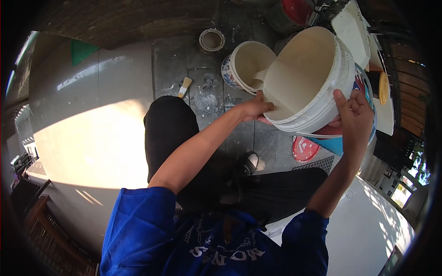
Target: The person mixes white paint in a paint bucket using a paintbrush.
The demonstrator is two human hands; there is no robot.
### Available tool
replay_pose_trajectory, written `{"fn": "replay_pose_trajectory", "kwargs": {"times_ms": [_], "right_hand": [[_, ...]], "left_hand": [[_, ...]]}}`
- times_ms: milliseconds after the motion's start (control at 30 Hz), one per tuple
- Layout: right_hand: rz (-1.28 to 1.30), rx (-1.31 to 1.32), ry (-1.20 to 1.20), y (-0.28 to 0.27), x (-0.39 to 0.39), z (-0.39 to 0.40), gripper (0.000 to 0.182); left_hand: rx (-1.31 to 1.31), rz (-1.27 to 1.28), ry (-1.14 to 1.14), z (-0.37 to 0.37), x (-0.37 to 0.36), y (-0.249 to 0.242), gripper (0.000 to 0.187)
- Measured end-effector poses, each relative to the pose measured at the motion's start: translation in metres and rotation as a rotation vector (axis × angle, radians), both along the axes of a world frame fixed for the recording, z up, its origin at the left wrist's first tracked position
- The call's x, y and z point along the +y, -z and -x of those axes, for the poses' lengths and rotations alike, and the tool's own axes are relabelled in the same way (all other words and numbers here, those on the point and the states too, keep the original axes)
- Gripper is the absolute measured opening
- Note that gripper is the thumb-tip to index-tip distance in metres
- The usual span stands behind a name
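Note:
Both my hands hold a large white paint bucket (317, 108), tilted to the left with cream-coloured paint inside. My left hand (256, 109) grips the rim at its lower left, fingers partly hidden beneath. On the right, my right hand (353, 112) is closed around the bucket's outer side, thumb toward the rim. Paint runs over the lip into a smaller paint bucket (231, 73) standing on the tiles just beyond my left hand. That smaller bucket has a printed side and pale paint within.
A paintbrush (185, 86) lies on the paint-spattered grey tiles (207, 99). Behind it stands an open paint can (212, 41). A red lid (305, 149) rests under the large bucket. A container with a red top (297, 10) and white boards (352, 34) are at the back right.

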State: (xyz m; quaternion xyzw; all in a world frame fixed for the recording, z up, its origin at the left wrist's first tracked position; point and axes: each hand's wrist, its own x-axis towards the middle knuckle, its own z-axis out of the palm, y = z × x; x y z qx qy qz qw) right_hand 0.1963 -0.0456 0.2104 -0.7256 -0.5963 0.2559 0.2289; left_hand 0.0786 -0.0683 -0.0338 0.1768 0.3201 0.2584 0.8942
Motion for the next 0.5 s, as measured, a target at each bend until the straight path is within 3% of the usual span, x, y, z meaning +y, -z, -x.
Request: {"fn": "replay_pose_trajectory", "kwargs": {"times_ms": [500], "right_hand": [[-0.005, -0.001, -0.048, -0.001, 0.006, 0.006, 0.029]], "left_hand": [[0.024, -0.036, -0.07, 0.004, 0.001, -0.001, 0.077]]}}
